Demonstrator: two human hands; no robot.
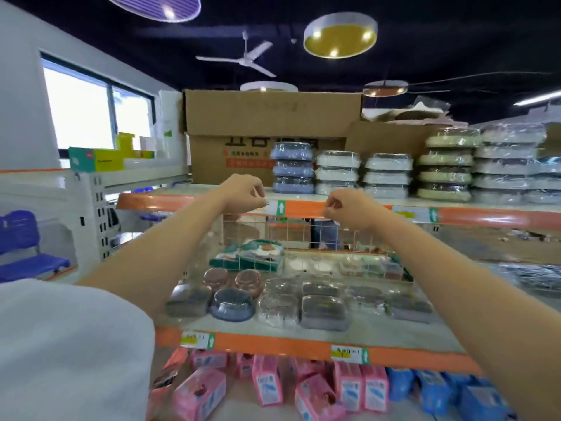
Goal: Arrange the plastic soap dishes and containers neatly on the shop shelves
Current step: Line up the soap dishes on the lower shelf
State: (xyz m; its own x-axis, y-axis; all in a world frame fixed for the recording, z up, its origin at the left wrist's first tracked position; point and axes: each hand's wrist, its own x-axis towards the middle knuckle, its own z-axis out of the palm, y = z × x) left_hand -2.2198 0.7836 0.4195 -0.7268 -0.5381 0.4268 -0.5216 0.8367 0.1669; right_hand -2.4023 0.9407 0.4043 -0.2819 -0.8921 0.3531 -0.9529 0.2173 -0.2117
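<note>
My left hand [243, 192] is up at the orange front edge of the top shelf [485, 215], fingers curled in with the tips pinched together on the white price label strip [273, 207] clipped there. My right hand [346, 209] sits just to its three o'clock on the same edge, fingers also curled and pinching at the strip's far end; whether it really has hold of the strip or only touches it I cannot tell through the blur. Both arms reach forward and up, nearly straight, wrists slightly bent so the knuckles face me. I judge I am straightening or seating that label, so that it lines up with the goods above it.

Outward at twelve o'clock, on the top shelf, wrapped soap dishes stand in tidy stacks: a blue stack [293, 167], then white stacks [337, 171] toward three o'clock, and taller green-and-white ones [446, 164] beyond. They stand flush to the front edge, where shoppers can see and reach them. Behind them are cardboard boxes [267, 117].

Toward six o'clock, below my hands, the middle shelf [273, 344] carries round and rectangular lidded containers [232, 303] laid flat in loose rows, less even than the stacks above; these look like the part still needing order. Pink packs [267, 381] and blue packs [434, 390] fill the shelf under that.
</note>
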